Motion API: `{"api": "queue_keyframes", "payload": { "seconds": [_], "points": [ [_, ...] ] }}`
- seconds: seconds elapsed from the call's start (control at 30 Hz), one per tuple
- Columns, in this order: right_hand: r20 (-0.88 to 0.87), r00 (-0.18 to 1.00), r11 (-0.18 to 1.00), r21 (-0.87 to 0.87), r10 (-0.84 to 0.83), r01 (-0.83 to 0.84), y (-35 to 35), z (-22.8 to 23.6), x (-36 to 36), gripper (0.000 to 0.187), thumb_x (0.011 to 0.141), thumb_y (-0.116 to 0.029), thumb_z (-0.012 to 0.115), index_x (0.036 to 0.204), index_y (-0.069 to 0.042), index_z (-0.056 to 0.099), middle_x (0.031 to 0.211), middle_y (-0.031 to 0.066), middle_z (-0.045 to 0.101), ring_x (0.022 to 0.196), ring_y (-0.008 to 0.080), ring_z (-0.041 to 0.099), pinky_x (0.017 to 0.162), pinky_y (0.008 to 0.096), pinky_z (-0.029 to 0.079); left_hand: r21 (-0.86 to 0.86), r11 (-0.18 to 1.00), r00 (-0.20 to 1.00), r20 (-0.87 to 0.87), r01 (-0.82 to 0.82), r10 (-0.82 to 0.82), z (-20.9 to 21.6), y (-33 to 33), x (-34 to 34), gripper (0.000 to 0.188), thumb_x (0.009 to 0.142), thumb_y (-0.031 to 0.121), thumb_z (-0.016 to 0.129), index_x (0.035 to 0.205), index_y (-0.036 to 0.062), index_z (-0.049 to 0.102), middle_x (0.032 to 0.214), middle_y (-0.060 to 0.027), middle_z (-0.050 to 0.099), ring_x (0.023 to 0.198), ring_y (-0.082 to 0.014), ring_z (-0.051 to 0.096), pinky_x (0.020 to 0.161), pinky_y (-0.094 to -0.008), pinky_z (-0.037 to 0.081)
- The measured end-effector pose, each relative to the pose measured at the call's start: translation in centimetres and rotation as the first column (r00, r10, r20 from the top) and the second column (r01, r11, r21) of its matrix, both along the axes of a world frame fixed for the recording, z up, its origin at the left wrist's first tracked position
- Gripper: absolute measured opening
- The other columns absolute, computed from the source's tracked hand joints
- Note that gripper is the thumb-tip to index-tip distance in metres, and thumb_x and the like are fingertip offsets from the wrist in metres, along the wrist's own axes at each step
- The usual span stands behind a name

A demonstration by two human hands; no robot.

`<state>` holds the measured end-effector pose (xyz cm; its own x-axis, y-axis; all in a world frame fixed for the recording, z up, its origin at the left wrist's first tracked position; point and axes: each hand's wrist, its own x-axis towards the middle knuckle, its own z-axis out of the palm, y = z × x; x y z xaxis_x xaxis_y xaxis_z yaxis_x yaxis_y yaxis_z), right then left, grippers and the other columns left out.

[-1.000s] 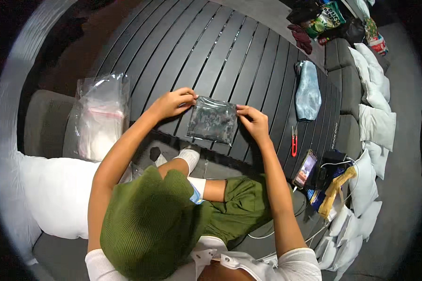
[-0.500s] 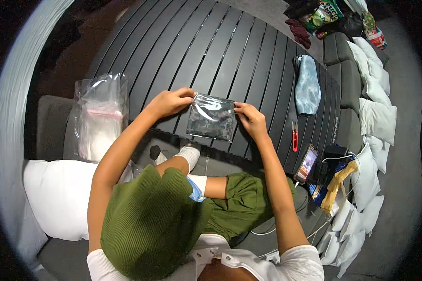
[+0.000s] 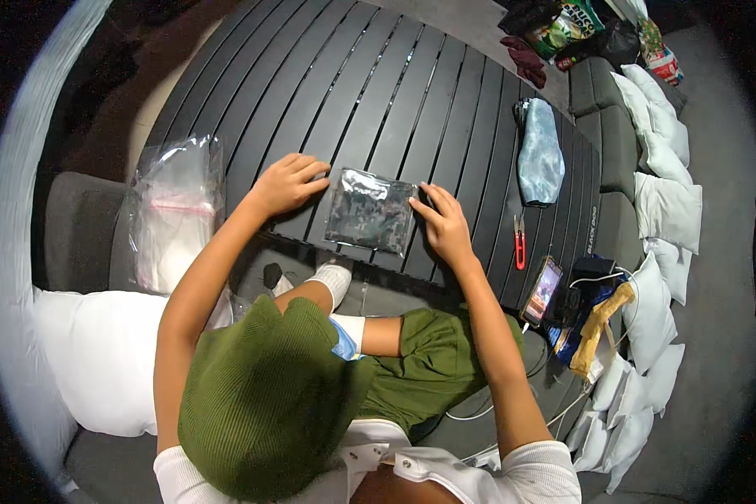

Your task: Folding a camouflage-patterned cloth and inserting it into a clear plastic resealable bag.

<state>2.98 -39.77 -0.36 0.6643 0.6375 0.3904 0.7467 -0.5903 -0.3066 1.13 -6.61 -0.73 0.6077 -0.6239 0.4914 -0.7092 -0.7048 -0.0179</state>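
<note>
A clear plastic packet (image 3: 368,214) with a folded dark camouflage-patterned cloth inside lies flat near the table's front edge, its film shining along the top. Just left of it, my left hand (image 3: 290,185) rests on the slats with fingers stretched out, apart from the packet and holding nothing. At the packet's upper right edge is my right hand (image 3: 445,225), thumb and forefinger apart, the thumb tip against the film. The hand does not grip it.
The black slatted table (image 3: 378,101) also bears a pale blue cloth bundle (image 3: 540,160), red-handled snips (image 3: 520,245) and a phone (image 3: 543,292) at right. Clear plastic bags (image 3: 178,218) sit at the left edge. White pillows (image 3: 659,286) line the right-hand seat; cables trail below the phone.
Both hands have let go of the packet's upper corners. My left hand has drawn away leftward and opened flat; my right fingers have spread at the right edge. The view has shifted slightly.
</note>
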Motion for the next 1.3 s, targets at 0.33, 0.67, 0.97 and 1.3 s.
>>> {"api": "queue_keyframes", "payload": {
  "seconds": [0.33, 0.67, 0.97, 1.3],
  "points": [
    [-0.176, 0.972, 0.973, -0.196, -0.157, 0.122, 6.2, 0.0, -3.8, 0.061, 0.086, -0.036, 0.047, 0.134, -0.003, 0.03, 0.14, 0.0155, 0.027, 0.131, 0.0282, 0.022, 0.106, 0.0469, 0.013, -0.152, 0.941, 0.891, -0.395, -0.303, 0.223, -1.4, -8.9, -3.1, 0.047, 0.088, 0.026, 0.044, 0.13, 0.0063, 0.038, 0.137, -0.0094, 0.035, 0.128, -0.0223, 0.031, 0.104, -0.0424, 0.024],
    [-0.113, 0.935, 0.913, -0.281, -0.337, 0.296, 6.1, -1.0, -5.3, 0.071, 0.082, -0.05, 0.047, 0.138, -0.012, 0.026, 0.144, 0.0131, 0.019, 0.133, 0.0335, 0.015, 0.104, 0.0549, 0.005, -0.063, 0.926, 0.87, -0.373, -0.371, 0.323, -1.6, -9.0, -4.2, 0.054, 0.087, 0.035, 0.044, 0.133, 0.0087, 0.034, 0.14, -0.0076, 0.03, 0.13, -0.0203, 0.026, 0.104, -0.051, 0.015],
    [-0.317, 0.65, 0.715, -0.171, -0.691, 0.678, 1.9, -3.0, -3.5, 0.086, 0.083, -0.06, 0.037, 0.136, 0.004, 0.018, 0.143, 0.0225, 0.013, 0.134, 0.0348, 0.005, 0.107, 0.0477, 0.0, -0.097, 0.897, 0.787, -0.527, -0.43, 0.321, -2.1, -9.2, -3.2, 0.069, 0.083, 0.047, 0.047, 0.136, 0.0062, 0.028, 0.142, -0.0112, 0.024, 0.133, -0.0205, 0.019, 0.107, -0.0489, 0.008],
    [-0.536, 0.818, 0.876, 0.268, -0.21, 0.401, 6.0, -2.0, 2.6, 0.036, 0.075, -0.02, 0.063, 0.106, -0.001, 0.058, 0.099, 0.0161, 0.058, 0.085, 0.0254, 0.057, 0.077, 0.0325, 0.045, -0.295, 0.674, 0.56, -0.801, -0.677, 0.211, -2.5, -2.8, 2.7, 0.031, 0.073, 0.021, 0.063, 0.099, 0.0025, 0.063, 0.089, -0.0147, 0.065, 0.08, -0.0255, 0.061, 0.071, -0.0376, 0.046]
  ]
}}
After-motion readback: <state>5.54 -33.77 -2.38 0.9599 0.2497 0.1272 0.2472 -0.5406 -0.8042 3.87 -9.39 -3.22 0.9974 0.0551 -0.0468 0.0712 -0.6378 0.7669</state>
